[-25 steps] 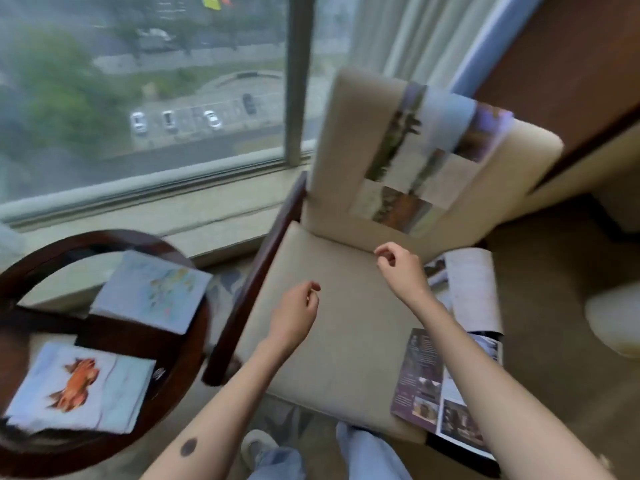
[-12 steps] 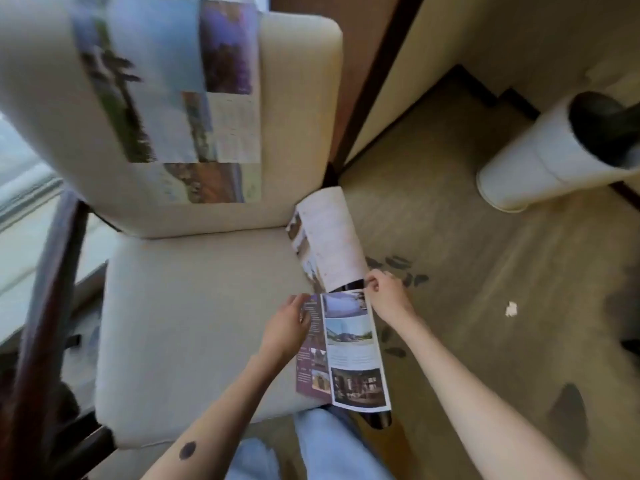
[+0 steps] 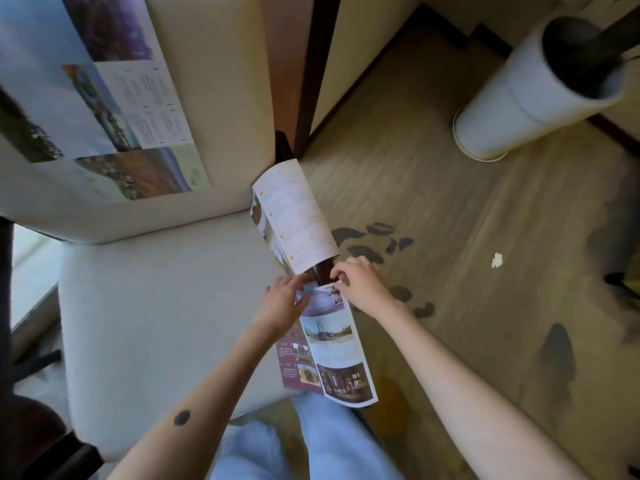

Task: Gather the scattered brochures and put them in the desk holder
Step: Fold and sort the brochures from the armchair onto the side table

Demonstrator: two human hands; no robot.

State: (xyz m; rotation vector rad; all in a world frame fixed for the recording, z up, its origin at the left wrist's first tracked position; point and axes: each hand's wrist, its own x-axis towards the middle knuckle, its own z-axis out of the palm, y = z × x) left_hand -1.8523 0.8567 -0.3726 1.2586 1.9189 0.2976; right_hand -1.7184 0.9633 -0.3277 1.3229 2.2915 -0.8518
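Observation:
A purple-and-white photo brochure lies draped over the right armrest of a cream chair. My left hand has its fingers on the brochure's top left corner. My right hand pinches its top right corner. Just beyond them a white text brochure curls over the same armrest. A large landscape brochure hangs over the chair back. No desk holder is in view.
A white cylindrical bin with a black liner stands on the floor at the upper right. A small white paper scrap lies on the patterned carpet. The chair's dark left armrest runs along the left edge.
The view has swung right, away from the window and round table. Both hands moved from above the seat to the photo brochure, then slid up to its top edge.

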